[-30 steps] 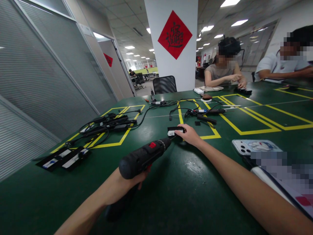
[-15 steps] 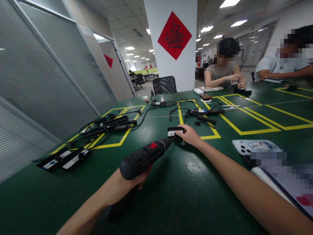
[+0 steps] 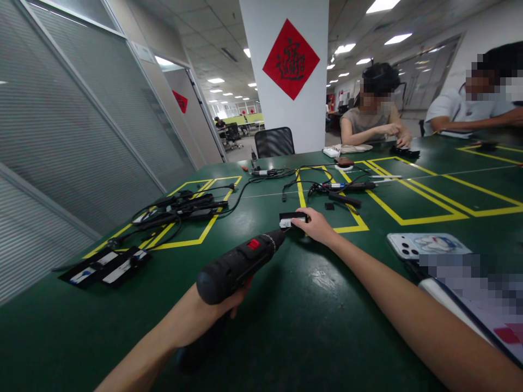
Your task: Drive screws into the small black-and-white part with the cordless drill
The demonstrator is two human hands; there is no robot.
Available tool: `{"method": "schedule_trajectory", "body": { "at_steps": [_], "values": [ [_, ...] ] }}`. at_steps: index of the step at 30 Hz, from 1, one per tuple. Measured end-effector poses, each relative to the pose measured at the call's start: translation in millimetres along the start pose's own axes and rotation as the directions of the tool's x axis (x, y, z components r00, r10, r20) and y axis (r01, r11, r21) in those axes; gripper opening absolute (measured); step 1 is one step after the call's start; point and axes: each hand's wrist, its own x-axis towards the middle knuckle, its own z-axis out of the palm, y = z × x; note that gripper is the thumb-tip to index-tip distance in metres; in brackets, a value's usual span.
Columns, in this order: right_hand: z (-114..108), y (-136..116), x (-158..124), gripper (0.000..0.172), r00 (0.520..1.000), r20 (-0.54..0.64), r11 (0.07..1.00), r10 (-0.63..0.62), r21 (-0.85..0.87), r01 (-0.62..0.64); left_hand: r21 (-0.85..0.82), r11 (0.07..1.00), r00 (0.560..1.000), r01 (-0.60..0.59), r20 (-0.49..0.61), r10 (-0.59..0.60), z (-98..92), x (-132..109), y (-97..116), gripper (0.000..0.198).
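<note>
A black cordless drill [image 3: 241, 262] with a red switch on top lies in the grip of my left hand [image 3: 223, 305], whose fingers wrap its handle below the body. The drill points away from me and to the right. Its bit ends close by a small black piece with a white part [image 3: 287, 222]; whether they touch I cannot tell. From the right, my right hand [image 3: 316, 224] pinches that piece against the green table [image 3: 261, 337], thumb in front and fingers behind.
Tangled black cables [image 3: 183, 209] and black-and-white strips [image 3: 125, 267] lie left. Ahead are a soldering-iron-like tool [image 3: 351, 186] and cables. A phone [image 3: 429, 243] rests at the right. Two people sit across the table; one person's hands [image 3: 402, 139] hold a dark part.
My left hand and the drill have shifted very slightly left and down. The right hand keeps its hold on the small piece.
</note>
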Motion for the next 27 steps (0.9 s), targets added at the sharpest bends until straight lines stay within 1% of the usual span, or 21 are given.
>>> {"method": "schedule_trajectory", "body": {
  "at_steps": [6,9,11,15,20,24,27],
  "values": [
    [0.5,0.4,0.3,0.044,1.0,0.002,1.0,0.004,-0.013,-0.004,0.033,0.998,0.999,0.053,-0.008,-0.053,2.1,-2.1,2.4,0.03],
    [-0.3,0.0,0.0,0.043,1.0,0.003,1.0,-0.002,-0.009,0.002,0.06,0.997,0.998,0.055,-0.025,-0.053,5.1,-3.0,4.8,0.028],
    [-0.8,-0.4,-0.3,0.043,1.0,0.003,1.0,-0.005,-0.01,0.005,0.06,0.997,0.998,0.051,-0.047,-0.049,6.6,-3.4,6.0,0.027],
    [-1.2,-0.5,-0.3,0.044,1.0,0.005,1.0,-0.001,-0.013,0.001,0.059,0.997,0.998,0.044,-0.041,-0.041,7.0,-3.9,6.9,0.027],
    [-0.3,1.2,-0.2,0.044,1.0,-0.003,1.0,-0.003,-0.005,0.003,0.058,0.998,0.998,0.026,-0.057,-0.023,7.1,-2.8,2.2,0.029],
    [0.6,1.8,-0.6,0.045,1.0,-0.009,1.0,0.001,0.001,-0.001,0.011,1.0,0.996,0.002,-0.086,-0.001,8.7,-1.1,-3.2,0.032],
    [0.2,0.8,-0.7,0.044,1.0,-0.005,1.0,0.004,0.0,-0.004,-0.001,1.0,0.997,0.006,-0.083,-0.006,8.9,-1.1,-0.8,0.029]
  ]
}}
